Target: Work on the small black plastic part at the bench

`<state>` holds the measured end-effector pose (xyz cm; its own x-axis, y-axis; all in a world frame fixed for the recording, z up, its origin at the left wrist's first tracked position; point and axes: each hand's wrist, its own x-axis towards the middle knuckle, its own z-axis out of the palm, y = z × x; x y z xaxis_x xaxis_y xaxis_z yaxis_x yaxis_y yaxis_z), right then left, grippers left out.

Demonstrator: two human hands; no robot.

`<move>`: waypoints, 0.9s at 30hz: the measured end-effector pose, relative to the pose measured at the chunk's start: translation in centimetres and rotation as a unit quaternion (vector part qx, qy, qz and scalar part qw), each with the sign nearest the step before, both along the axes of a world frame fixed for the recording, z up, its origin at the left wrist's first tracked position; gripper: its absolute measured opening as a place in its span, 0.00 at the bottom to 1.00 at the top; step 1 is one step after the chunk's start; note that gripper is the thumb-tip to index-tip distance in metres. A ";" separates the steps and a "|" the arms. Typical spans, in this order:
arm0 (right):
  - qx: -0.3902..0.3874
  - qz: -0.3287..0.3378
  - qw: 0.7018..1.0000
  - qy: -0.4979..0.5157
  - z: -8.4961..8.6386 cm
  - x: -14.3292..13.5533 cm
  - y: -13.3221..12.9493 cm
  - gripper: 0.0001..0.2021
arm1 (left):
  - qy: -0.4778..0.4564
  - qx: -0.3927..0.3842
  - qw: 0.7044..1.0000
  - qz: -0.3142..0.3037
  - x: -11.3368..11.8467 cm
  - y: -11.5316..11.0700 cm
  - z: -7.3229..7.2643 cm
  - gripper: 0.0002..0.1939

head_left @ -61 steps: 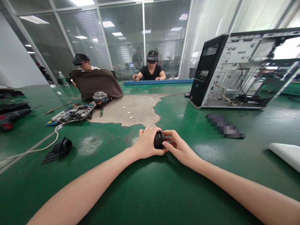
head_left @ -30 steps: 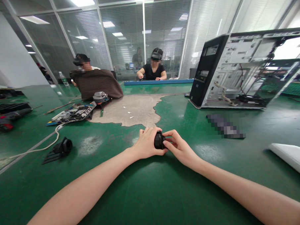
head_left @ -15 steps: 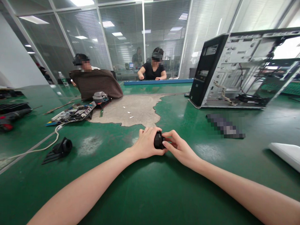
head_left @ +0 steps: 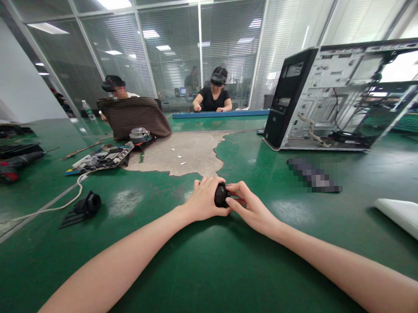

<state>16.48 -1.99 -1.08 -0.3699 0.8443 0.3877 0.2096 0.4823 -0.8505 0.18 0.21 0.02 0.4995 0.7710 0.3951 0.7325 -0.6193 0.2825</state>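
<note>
Rounded black part (head_left: 221, 195) between the two hands, left hand (head_left: 207, 198) wrapped around its left side, right hand (head_left: 252, 206) apparently pinching its other end between thumb and fingers, pronged black piece (head_left: 90, 203) lying left of the left hand.

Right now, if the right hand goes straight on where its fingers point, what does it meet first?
The black part. The right hand seems to pinch its end, though exact contact is hard to see. Just beyond is the left hand, wrapped around it.
</note>
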 end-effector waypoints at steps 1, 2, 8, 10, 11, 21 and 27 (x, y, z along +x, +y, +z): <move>0.001 -0.004 1.000 0.002 0.0 0.0 0.0 0.06 | -0.002 0.000 1.000 0.002 0.0 0.0 0.0 0.32; 0.000 -0.007 1.000 0.003 -0.1 0.0 0.0 0.06 | -0.003 0.000 1.000 0.003 0.0 0.0 0.0 0.32; -0.011 -0.013 1.000 -0.013 0.0 -0.1 0.2 0.14 | -0.006 0.000 1.000 -0.002 0.1 -0.1 0.1 0.32; -0.014 -0.013 0.999 -0.025 0.0 0.0 0.2 0.14 | -0.005 -0.001 1.000 -0.001 0.1 -0.1 0.1 0.32; -0.016 -0.010 0.999 -0.027 0.0 0.0 0.1 0.14 | -0.004 -0.001 1.000 -0.001 0.1 -0.1 0.1 0.32; -0.028 -0.004 1.000 0.009 0.0 -0.1 0.1 0.08 | -0.003 -0.006 1.000 0.006 0.1 -0.2 0.1 0.32; -0.031 -0.003 0.999 -0.012 0.0 0.0 0.2 0.15 | -0.004 -0.017 1.000 0.002 0.1 -0.3 0.3 0.31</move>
